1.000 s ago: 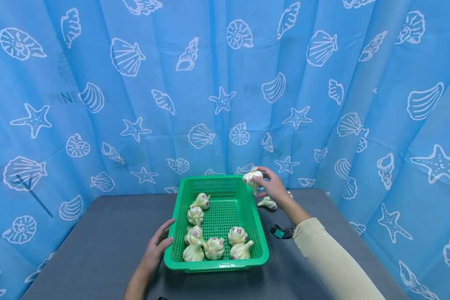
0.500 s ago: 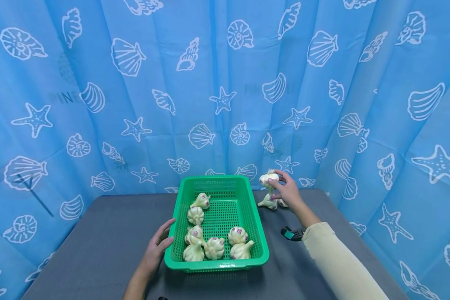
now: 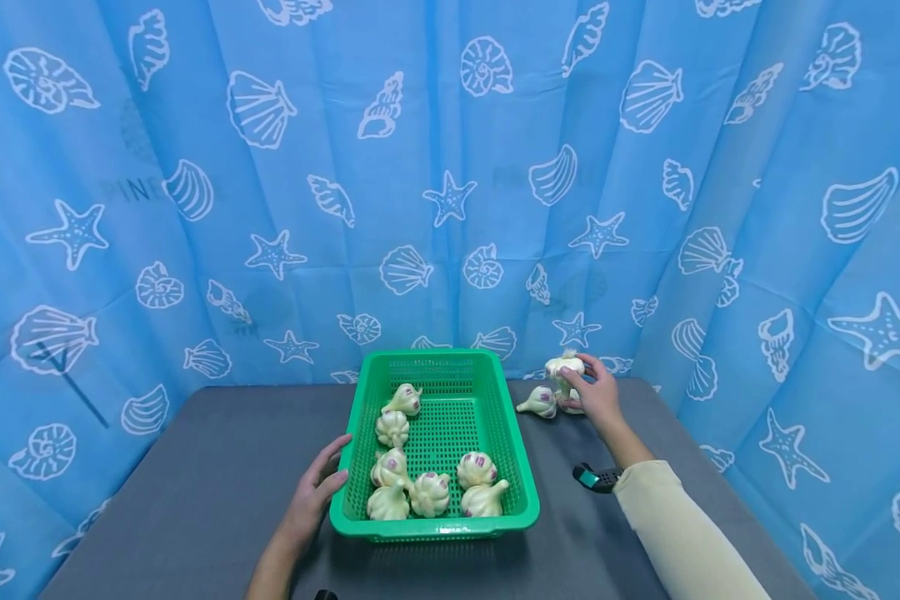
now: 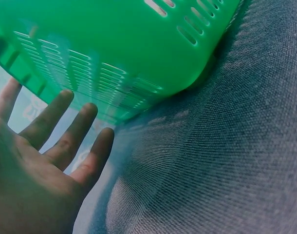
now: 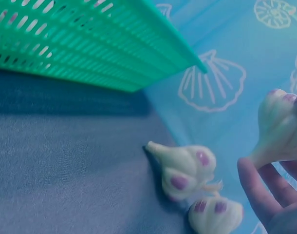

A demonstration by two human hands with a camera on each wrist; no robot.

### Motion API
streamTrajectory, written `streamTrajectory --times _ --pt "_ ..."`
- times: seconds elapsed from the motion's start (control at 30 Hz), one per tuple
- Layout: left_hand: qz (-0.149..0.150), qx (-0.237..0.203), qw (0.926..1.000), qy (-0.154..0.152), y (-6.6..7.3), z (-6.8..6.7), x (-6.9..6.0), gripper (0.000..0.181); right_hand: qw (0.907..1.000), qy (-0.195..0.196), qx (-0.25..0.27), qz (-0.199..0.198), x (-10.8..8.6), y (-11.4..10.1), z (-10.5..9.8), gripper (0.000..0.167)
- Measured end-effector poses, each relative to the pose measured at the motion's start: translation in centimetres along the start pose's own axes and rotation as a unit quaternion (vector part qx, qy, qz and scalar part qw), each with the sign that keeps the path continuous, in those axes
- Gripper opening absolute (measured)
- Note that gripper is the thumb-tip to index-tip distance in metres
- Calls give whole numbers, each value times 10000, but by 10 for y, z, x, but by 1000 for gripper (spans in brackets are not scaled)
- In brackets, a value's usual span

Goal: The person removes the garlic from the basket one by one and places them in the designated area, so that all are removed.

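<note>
A garlic bulb (image 5: 277,129) is pinched in my right hand (image 3: 598,393), root end up and stem down. It hangs above two more bulbs on the table: one garlic bulb (image 3: 542,402) lies just left of the hand, the other bulb (image 5: 215,214) is partly covered by the hand in the head view. My left hand (image 3: 311,498) has its fingers spread at the left wall of a green plastic basket (image 4: 104,48); the fingertips are at its rim. Inside the basket lie several garlic bulbs (image 3: 429,494), along the left side and the front.
A grey cloth-covered table (image 3: 195,483) carries everything. Behind and at both sides hangs a blue curtain (image 3: 450,167) with white shell prints. A dark strap with a teal piece (image 3: 592,478) shows at my right wrist, and a small dark object (image 3: 326,595) at the bottom edge.
My right hand has moved right with the garlic bulb, from the basket's back right corner to above the bulbs on the table. The left hand and basket have stayed in place.
</note>
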State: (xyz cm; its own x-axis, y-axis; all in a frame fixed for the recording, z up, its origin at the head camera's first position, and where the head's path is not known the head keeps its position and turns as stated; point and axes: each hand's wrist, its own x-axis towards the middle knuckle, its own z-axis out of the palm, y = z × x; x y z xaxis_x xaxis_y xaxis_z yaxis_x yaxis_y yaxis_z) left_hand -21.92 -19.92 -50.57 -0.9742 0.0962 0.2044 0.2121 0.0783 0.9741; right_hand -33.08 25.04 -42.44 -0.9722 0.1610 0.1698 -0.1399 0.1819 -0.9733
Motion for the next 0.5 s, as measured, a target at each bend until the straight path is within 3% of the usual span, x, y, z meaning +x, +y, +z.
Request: streamTrajectory --times 0.27,0.5 --pt "22 -7 10000 -58 -1 -1 1 50 9965 824 -115 20 2 20 -9 60" --pt "91 -19 9999 -122 0 -1 0 49 9942 1072 -70 104 -3 32 -17 60"
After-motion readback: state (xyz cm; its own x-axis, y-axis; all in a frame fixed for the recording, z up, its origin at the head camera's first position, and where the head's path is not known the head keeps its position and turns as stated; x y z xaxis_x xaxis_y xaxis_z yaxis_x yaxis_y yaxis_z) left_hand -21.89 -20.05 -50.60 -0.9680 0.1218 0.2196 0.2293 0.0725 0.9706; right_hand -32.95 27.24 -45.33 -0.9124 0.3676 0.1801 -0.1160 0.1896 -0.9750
